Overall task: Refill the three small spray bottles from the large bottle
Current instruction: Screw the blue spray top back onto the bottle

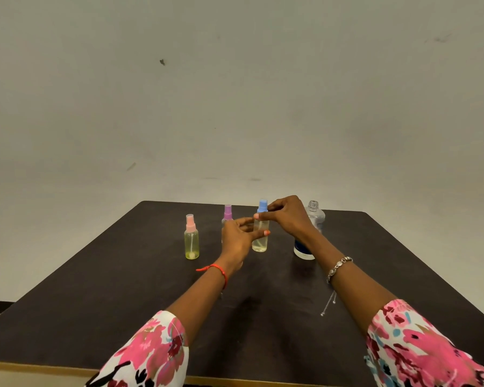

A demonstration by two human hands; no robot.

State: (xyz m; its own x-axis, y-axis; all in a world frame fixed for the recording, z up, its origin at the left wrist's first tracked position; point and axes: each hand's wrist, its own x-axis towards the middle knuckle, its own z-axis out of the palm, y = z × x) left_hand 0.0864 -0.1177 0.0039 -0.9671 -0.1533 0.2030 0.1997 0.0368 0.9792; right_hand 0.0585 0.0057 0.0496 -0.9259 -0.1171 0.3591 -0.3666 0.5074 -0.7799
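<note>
Head view: dark table [95,303] against a plain wall [235,93].

Three small spray bottles stand upright near the far edge:
- Pink-capped spray bottle [191,238], on the left and standing alone, yellowish liquid inside.
- Purple-capped spray bottle [227,213], behind the left hand, lower part hidden.
- Blue-capped spray bottle [260,241], in the middle, pale liquid inside.

Left hand [236,240] is wrapped round the blue-capped bottle's body, one finger across its front. Right hand [289,216] pinches the same bottle at the collar under the cap.

Large clear bottle [315,216] stands just right of it, neck uncapped, partly hidden by the right wrist.

Red thread bracelet [217,268] on the left wrist, silver bracelet [338,265] on the right.
</note>
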